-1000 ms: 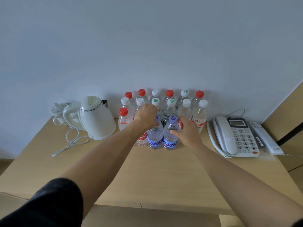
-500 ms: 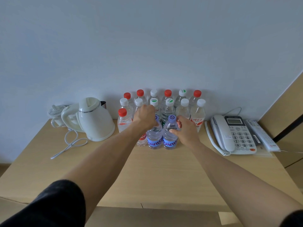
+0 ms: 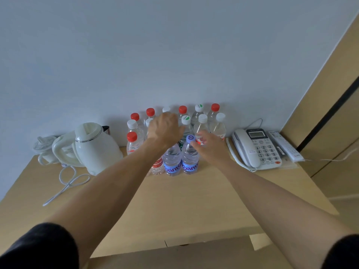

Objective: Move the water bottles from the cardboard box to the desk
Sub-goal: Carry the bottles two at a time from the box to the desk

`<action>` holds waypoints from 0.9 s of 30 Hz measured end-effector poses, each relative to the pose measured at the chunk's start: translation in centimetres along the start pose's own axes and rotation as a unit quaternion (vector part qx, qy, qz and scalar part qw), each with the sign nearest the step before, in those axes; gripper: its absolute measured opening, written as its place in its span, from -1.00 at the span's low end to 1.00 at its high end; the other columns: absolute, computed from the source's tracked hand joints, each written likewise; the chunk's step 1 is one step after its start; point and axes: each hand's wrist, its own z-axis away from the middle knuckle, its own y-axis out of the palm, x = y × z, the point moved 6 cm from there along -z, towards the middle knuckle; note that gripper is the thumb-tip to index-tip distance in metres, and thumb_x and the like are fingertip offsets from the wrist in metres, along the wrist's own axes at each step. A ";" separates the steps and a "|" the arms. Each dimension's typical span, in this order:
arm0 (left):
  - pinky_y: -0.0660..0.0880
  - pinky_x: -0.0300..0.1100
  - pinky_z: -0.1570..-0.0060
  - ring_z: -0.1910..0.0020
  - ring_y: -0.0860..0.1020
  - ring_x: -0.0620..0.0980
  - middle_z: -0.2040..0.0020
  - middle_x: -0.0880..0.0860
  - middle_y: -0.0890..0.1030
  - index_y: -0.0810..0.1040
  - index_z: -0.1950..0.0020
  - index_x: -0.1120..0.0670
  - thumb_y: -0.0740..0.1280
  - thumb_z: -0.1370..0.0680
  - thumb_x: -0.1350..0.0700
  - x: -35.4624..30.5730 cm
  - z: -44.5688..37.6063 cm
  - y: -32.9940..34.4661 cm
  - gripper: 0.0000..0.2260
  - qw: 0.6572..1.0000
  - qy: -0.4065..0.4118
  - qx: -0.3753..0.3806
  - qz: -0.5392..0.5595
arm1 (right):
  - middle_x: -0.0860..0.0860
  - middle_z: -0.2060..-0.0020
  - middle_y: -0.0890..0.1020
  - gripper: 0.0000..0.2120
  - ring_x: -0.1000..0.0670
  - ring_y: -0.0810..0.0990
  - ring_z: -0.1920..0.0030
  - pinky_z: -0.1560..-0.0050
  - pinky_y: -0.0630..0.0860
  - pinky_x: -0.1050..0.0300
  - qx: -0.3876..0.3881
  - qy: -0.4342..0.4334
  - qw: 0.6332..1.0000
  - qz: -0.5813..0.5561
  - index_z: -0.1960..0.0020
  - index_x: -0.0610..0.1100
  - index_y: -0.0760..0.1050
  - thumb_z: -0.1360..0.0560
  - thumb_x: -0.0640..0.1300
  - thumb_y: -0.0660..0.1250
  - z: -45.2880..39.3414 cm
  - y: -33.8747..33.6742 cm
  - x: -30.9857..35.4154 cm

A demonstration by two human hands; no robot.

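Note:
Two clear water bottles with blue labels stand side by side on the wooden desk (image 3: 194, 200), in front of several other bottles (image 3: 202, 125) with red or white caps by the wall. My left hand (image 3: 165, 129) hovers over the top of the left blue-label bottle (image 3: 172, 160) and hides its cap; its fingers curl downward out of sight. My right hand (image 3: 211, 146) is just right of the right blue-label bottle (image 3: 190, 162), fingers loose, thumb near the purple cap.
A white kettle (image 3: 93, 148) with its cord (image 3: 68, 183) sits at the left, a small white cup (image 3: 43, 146) behind it. A white desk phone (image 3: 256, 148) and a remote (image 3: 285, 146) lie at the right. A tan cardboard-like surface (image 3: 194, 257) shows below the desk's front edge.
Both hands have lifted slightly off the two blue-label bottles. My right hand's fingers have loosened from the right bottle's neck. The bottles stay standing on the desk.

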 end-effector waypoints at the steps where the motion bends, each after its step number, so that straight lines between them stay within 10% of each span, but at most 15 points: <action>1: 0.37 -0.12 0.26 0.13 0.56 0.10 0.10 0.07 0.56 0.60 -0.04 0.14 0.29 -0.61 -0.06 -0.6 -0.3 -0.4 -0.73 1.000 0.012 -0.010 -0.004 | 0.03 -0.09 0.63 -0.66 -0.01 0.60 -0.07 -0.07 0.51 0.05 -0.011 0.006 1.000 -0.001 -0.24 0.00 0.52 -0.54 0.14 0.34 0.1 -0.6 0.1; 13: 0.39 0.01 -0.22 -0.25 0.47 0.12 -0.21 0.07 0.61 0.57 -0.32 0.07 0.18 -0.64 -0.10 -15.0 -2.1 0.0 -0.62 0.987 0.158 0.007 -0.012 | -0.12 -0.15 0.59 -0.67 -0.16 0.53 -0.19 -0.13 0.49 -0.08 -0.142 0.127 0.979 0.068 -0.27 -0.12 0.47 -0.64 0.07 0.20 5.6 -13.7 -5.3; 21: 0.38 -0.04 -0.16 -0.22 0.48 0.08 -0.20 0.04 0.60 0.56 -0.32 0.02 0.13 -0.66 -0.10 -32.4 0.7 0.3 -0.64 0.969 0.244 0.042 0.000 | -0.08 -0.16 0.53 -0.61 -0.14 0.53 -0.17 0.10 0.41 0.03 -0.183 0.244 0.946 0.112 -0.31 -0.04 0.44 -0.63 0.18 0.14 14.1 -25.8 -14.4; 27: 0.39 -0.01 -0.15 -0.21 0.49 0.11 -0.20 0.09 0.59 0.53 -0.32 0.05 0.14 -0.66 -0.06 -49.2 7.5 0.3 -0.66 0.941 0.332 0.064 0.017 | -0.13 -0.24 0.54 -0.58 -0.21 0.53 -0.24 -0.09 0.49 -0.01 -0.222 0.337 0.905 0.136 -0.37 0.00 0.43 -0.62 0.19 0.14 25.2 -36.4 -22.9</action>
